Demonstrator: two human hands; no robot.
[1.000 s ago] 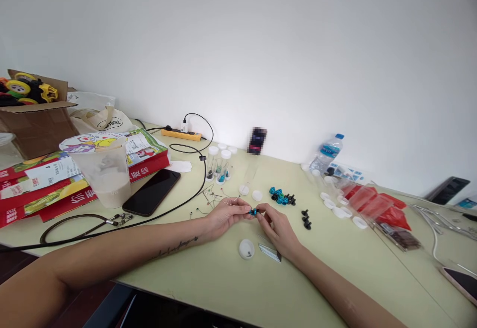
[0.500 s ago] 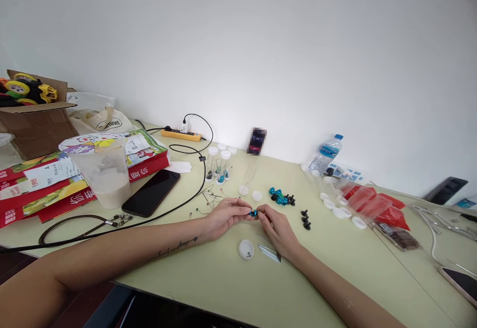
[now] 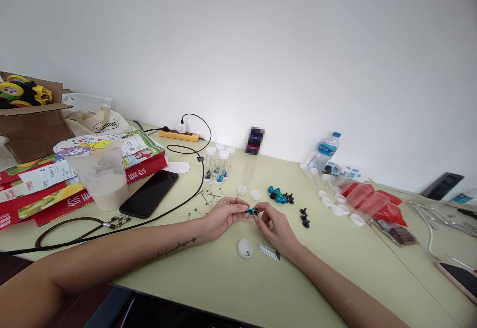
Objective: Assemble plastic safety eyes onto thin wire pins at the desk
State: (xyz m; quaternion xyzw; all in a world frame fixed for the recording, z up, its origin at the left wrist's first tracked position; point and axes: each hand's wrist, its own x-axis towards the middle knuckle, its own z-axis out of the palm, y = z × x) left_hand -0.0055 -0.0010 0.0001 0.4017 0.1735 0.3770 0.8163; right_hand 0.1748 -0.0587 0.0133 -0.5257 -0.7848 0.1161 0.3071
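Above the middle of the table, my left hand (image 3: 228, 214) pinches a small shiny blue and black piece (image 3: 251, 210) between thumb and fingertips. My right hand (image 3: 274, 224) closes its fingertips on the other end of this piece. Its exact kind is too small to tell. Below the hands sit a white round cap (image 3: 245, 249) with tiny bits in it and a row of thin metal rods (image 3: 268, 251). A cluster of blue and black pieces (image 3: 279, 195) lies beyond my right hand, with several black pieces (image 3: 304, 217) to its right.
Thin wires with small ends (image 3: 212, 196) lie beyond my left hand, near clear tubes with white caps (image 3: 222, 166). A black cable (image 3: 175, 211), phone (image 3: 149, 194) and plastic cup (image 3: 97, 174) stand left. Rightward are a water bottle (image 3: 325, 151) and red bags (image 3: 376, 204).
Both hands stay together at the blue and black piece. The fingers of my right hand have shifted slightly around its end, and the whole view has moved a little.
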